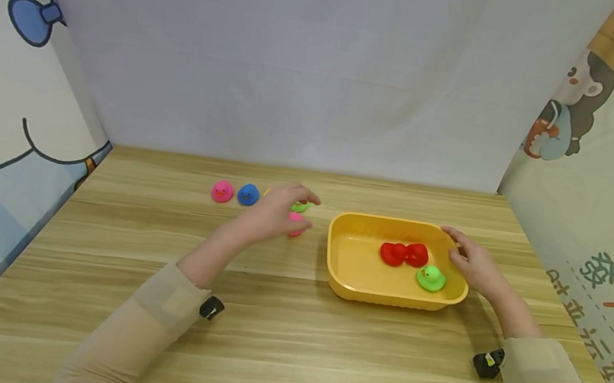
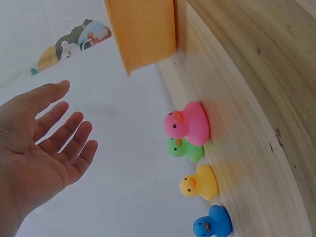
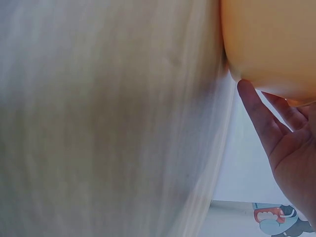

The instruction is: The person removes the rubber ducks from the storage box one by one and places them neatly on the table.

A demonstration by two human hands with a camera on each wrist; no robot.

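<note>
My left hand (image 1: pixel 276 213) hovers over a group of rubber ducks with fingers spread and nothing in its grasp. Beneath it, a pink duck (image 2: pixel 190 123), a green duck (image 2: pixel 185 149) and a yellow duck (image 2: pixel 200 182) stand on the table, partly covered by the hand in the head view. A blue duck (image 1: pixel 248 195) and another pink duck (image 1: pixel 222 192) are to its left. My right hand (image 1: pixel 474 262) rests its extended fingers against the right end of a yellow plastic basin (image 1: pixel 352 293). Inside lie two red ducks (image 1: pixel 418 254) and a green duck (image 1: pixel 431 278).
A wood-grain table (image 1: pixel 268 350) carries everything. Behind it hangs a pale cloth backdrop (image 1: pixel 297 72), and printed panels with cartoon figures stand at the left and right sides. The basin sits right of the table's middle.
</note>
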